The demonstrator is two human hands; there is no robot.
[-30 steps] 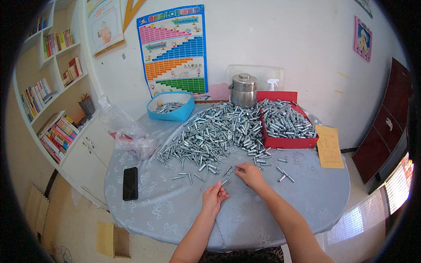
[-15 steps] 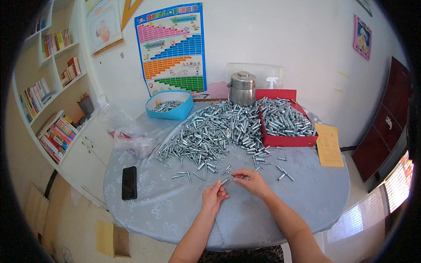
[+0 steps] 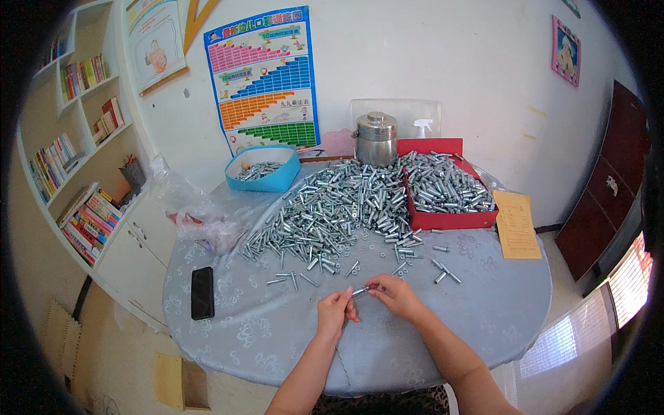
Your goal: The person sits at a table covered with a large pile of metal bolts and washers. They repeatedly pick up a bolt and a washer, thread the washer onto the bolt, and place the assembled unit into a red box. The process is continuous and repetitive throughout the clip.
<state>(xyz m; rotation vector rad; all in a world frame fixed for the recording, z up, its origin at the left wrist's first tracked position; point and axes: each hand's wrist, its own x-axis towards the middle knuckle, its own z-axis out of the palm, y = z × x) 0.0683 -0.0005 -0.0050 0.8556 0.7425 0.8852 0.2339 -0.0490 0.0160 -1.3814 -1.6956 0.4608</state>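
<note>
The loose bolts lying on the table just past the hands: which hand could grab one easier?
Probably the right hand. The nearest loose bolts lie just ahead of it on its side, while the left hand sits farther back. Both hands are pinching one small bolt between them, so one must let go.

Left hand [image 3: 335,311] and right hand [image 3: 394,296] pinch one bolt [image 3: 360,291]; bolt pile [image 3: 339,207] beyond.

One head-worn fisheye camera looked steeply down from close above the round, blue-grey cloth-covered desk [image 3: 263,332], facing the white wall [image 3: 443,62].
</note>
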